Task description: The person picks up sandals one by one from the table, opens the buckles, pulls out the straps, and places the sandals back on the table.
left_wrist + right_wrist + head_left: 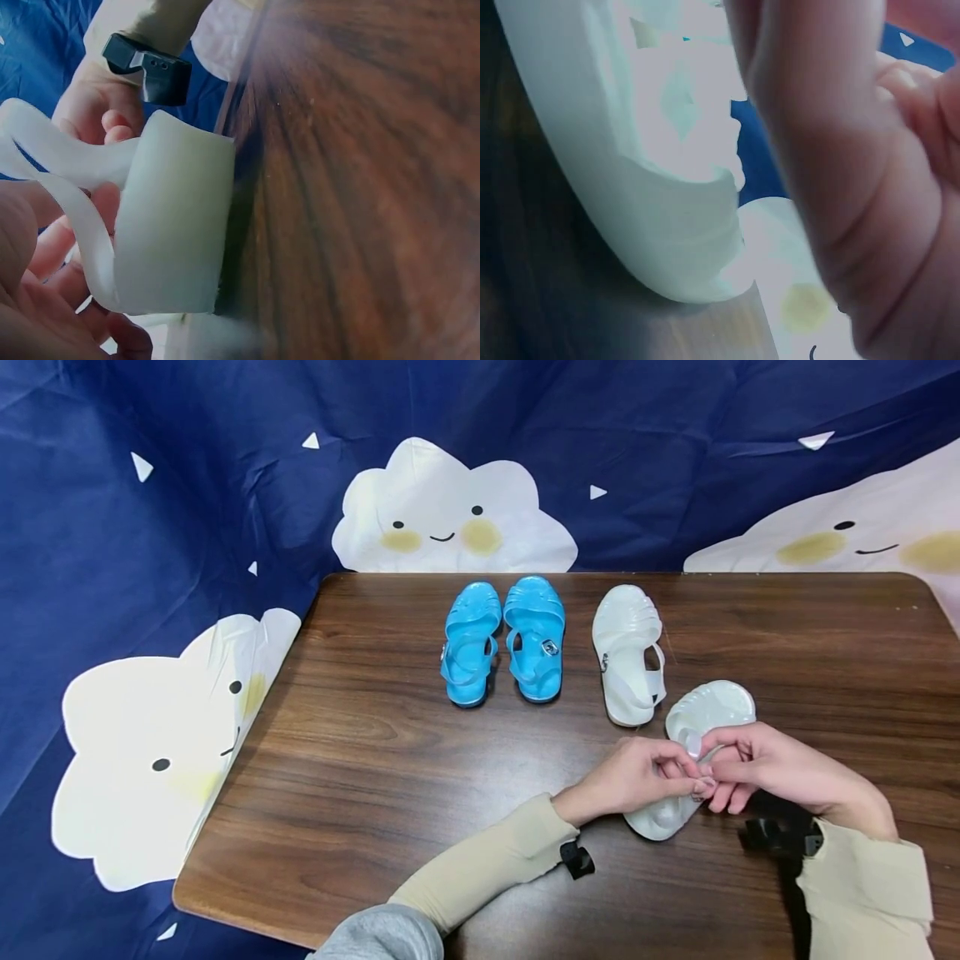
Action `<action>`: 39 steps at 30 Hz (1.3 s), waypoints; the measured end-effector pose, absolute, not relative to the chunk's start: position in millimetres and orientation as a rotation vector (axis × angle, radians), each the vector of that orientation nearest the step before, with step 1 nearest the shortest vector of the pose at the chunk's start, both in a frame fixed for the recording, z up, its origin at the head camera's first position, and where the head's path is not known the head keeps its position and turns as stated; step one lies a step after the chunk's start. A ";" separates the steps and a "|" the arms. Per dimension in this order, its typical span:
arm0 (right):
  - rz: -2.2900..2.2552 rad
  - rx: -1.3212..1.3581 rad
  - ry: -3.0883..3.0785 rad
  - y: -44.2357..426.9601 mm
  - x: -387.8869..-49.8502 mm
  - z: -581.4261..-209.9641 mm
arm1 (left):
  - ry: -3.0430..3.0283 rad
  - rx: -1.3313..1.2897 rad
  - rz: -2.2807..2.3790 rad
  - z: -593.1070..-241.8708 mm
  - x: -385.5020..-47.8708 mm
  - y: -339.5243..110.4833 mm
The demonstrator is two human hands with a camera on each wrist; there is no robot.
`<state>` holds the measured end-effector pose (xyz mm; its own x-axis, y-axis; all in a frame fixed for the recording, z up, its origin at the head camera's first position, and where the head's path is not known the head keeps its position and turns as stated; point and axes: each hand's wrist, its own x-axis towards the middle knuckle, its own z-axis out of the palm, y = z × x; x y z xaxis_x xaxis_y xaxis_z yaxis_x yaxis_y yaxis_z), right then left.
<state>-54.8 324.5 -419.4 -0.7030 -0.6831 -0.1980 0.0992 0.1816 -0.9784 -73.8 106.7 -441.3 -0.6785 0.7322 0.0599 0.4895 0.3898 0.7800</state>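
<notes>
Both hands meet over the right-hand white jelly sandal [712, 703], which lies tilted on the table with its toe toward the far right. My left hand [647, 771] pinches at the ankle strap [690, 742] near the buckle. From the other side my right hand [765, 764] also pinches the strap, its fingertips touching the left ones. Fingers cover most of the buckle. In the left wrist view the sandal's heel [176, 217] stands on the wood, with the strap looping out beside the fingers. The right wrist view shows the sandal's side [679, 217] beside blurred fingers.
The other white sandal [628, 618] lies just beyond, to the left. Two blue sandals [472, 606] stand side by side farther left. They all rest on a brown wooden table [360, 760], with a dark blue cloud-print cloth [225, 418] behind it.
</notes>
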 end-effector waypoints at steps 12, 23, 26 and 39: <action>-1.476 -0.504 1.917 313.1 -53.3 -418.1 | 2.407 0.889 1.024 -427.1 -67.9 105.8; -1.488 -0.464 1.899 312.5 -52.6 -415.9 | 2.520 0.895 0.937 -422.0 -63.5 106.2; -1.487 -0.467 1.903 312.4 -52.7 -415.1 | 2.528 0.880 0.938 -420.7 -62.4 106.6; -1.453 -0.430 1.960 313.5 -52.5 -413.0 | 2.570 0.860 0.854 -419.0 -56.8 109.2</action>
<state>-52.5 313.5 -413.0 -0.7337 -0.6069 -0.3056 0.1163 0.3310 -0.9364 -56.8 109.2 -419.0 -0.7762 0.6241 -0.0893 0.4464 0.6441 0.6212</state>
